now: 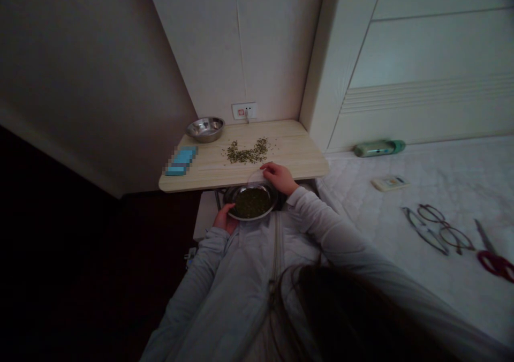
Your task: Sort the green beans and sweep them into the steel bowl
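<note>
My left hand grips the left rim of a shiny metal bowl, thumb over the edge, just below the table's front edge. Small dark green grains or seeds fill much of this bowl. Above its far rim, my right hand pinches a thin, see-through round piece, perhaps a plastic lid or disc; its exact kind is unclear. Beyond that hand, loose greenish-brown grains lie scattered in a curved patch on the light wooden tabletop.
A second metal bowl stands at the table's back left, with a blurred blue item before it. Behind is a wall socket. On the bed at right lie a green bottle, a remote, glasses and red-handled scissors.
</note>
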Motion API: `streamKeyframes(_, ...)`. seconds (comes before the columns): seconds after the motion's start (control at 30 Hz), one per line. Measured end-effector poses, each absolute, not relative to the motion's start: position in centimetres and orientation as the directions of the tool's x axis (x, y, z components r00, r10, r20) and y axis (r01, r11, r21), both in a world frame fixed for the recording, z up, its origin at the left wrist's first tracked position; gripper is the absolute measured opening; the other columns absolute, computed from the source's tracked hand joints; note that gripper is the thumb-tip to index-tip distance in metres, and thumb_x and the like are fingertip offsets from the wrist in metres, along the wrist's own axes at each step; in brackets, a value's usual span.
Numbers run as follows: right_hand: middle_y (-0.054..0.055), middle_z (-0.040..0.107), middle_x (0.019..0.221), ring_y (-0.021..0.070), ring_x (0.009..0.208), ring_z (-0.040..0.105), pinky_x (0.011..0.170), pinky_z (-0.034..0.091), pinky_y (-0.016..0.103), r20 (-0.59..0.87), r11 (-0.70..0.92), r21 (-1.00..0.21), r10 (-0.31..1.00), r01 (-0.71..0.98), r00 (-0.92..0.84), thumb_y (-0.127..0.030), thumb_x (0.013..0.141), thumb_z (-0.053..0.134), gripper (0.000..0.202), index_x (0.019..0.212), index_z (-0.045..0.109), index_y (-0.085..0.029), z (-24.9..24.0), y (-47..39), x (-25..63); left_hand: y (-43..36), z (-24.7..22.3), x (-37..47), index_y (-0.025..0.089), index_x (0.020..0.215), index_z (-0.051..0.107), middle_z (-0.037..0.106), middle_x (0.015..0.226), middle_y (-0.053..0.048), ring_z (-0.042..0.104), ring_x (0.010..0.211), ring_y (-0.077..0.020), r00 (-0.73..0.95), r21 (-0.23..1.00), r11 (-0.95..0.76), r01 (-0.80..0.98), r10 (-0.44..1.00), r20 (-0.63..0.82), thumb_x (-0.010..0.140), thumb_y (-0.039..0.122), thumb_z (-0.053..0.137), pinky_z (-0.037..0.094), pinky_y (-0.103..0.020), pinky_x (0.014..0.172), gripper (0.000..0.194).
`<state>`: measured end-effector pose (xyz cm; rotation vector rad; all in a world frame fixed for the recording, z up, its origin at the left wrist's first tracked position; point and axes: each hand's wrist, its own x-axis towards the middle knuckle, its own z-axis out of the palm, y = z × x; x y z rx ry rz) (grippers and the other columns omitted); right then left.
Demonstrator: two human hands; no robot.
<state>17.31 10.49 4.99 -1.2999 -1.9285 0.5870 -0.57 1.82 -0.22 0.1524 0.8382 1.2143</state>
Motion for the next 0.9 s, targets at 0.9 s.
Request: streamKeyframes(0.9,-0.002,0.055,0.065,0.0090,0.060,0.047,0.059,0.036,0.022,0.333,0.408,-0.687,0.912,0.601,-0.238,-0.027,0.066,0.039,0.027,0.086,0.055,-0.021,4.83,10.48,17.36,1.86,-0.13,-0.47,0.011,0.093,0.054,0.065,0.076,-0.004,0.053,0.088,-0.0189,0.115,0.494,0.394,-0.775,0.857,-0.503,0.064,0.012,0.041,0.036,-0.033,0.084,0.032)
